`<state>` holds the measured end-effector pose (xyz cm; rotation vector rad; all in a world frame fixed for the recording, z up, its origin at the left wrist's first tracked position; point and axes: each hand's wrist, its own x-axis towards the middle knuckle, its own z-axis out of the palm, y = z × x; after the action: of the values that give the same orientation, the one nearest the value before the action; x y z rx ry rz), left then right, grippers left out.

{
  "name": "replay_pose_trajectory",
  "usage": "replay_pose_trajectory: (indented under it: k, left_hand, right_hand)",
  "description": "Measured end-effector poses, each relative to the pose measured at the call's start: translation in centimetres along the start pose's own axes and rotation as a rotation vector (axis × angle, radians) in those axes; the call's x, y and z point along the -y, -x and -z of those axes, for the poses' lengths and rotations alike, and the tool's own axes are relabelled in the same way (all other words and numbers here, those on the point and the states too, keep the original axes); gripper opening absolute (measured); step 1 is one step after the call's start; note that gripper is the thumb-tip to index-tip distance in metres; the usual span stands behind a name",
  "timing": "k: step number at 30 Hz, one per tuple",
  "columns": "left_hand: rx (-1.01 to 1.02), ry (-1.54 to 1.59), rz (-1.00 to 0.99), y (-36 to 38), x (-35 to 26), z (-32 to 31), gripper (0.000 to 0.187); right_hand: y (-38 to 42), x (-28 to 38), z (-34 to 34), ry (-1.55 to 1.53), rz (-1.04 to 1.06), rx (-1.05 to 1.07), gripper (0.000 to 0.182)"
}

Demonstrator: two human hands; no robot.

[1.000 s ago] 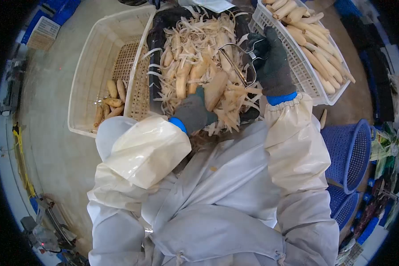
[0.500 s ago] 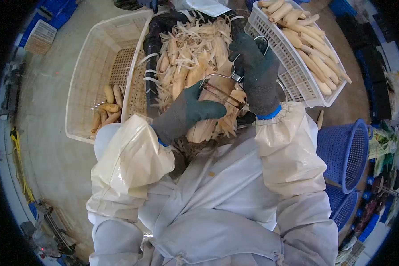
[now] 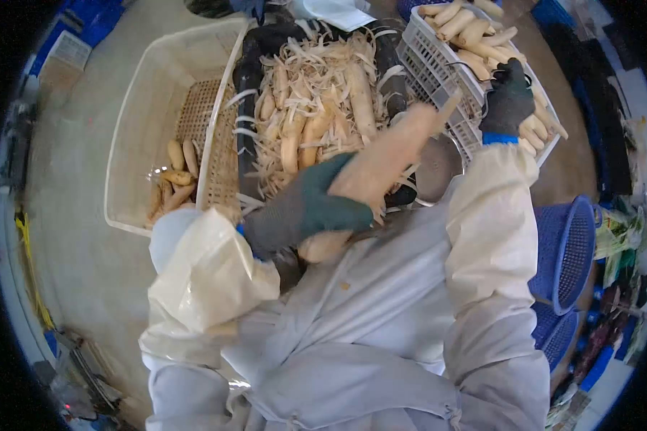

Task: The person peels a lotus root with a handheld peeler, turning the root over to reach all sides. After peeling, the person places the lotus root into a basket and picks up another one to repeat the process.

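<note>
My left hand (image 3: 320,208), in a grey-green glove, is closed round a pale lotus root (image 3: 392,154). The root slants up to the right above the front of a black-lined tub (image 3: 249,68). In the tub lie peel strips (image 3: 323,61) and several more roots. At the right, my right hand (image 3: 509,100) is over a white crate (image 3: 438,93) heaped with peeled roots (image 3: 474,32). It is closed on a wire-framed peeler (image 3: 469,65), of which only thin wire shows; the blade is hidden.
On the left stands a white basket (image 3: 133,144) with several short root pieces (image 3: 180,176). A round metal pan (image 3: 438,169) sits beside the tub. Blue perforated baskets (image 3: 564,251) stand at the right.
My right hand has moved away from the root, up and right to the crate, taking the peeler along. The root in my left hand has swung to point further right.
</note>
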<state>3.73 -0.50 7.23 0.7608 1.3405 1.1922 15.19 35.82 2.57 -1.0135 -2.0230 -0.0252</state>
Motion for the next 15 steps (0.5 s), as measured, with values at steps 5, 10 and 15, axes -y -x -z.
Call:
replay_pose_trajectory:
  k: [5,10,15]
  left_hand:
    - [-0.056,0.148,-0.008,-1.5,-0.1,0.5,0.083]
    - [-0.074,0.109,0.005,-1.6,-0.1,0.4,0.086]
    - [-0.085,0.106,-0.112,-1.4,0.4,-0.2,0.089]
  right_hand:
    - [3.7,9.1,3.6,-0.452,0.261,0.029,0.029]
    - [7.4,15.9,5.2,-1.146,-0.276,0.368,0.016]
    - [8.5,17.1,6.1,-1.246,-0.648,0.602,0.023]
